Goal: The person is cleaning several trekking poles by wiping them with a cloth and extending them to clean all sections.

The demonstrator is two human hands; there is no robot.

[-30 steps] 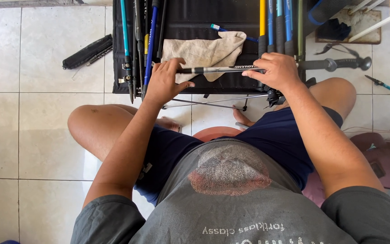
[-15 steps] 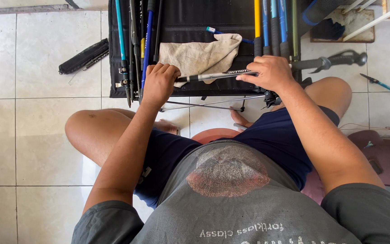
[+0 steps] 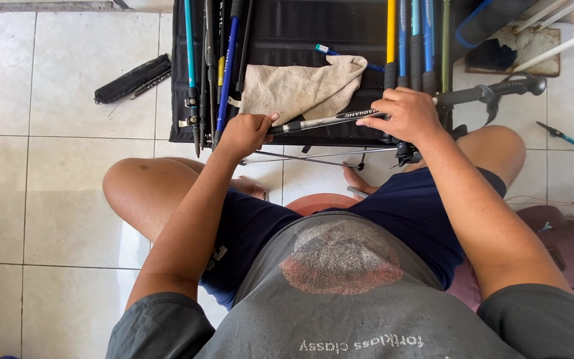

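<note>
Both hands grip one thin grey-and-black metal trekking pole. It lies almost level across the near edge of the black fabric table, its handle end to the right. The left hand pinches its tip; the right hand closes around its middle. Behind it rests a crumpled beige cloth.

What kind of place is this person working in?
Probably a home porch or informal repair spot for trekking poles: a tiled floor, a low black folding table lined with poles, and a cleaning rag.
</note>
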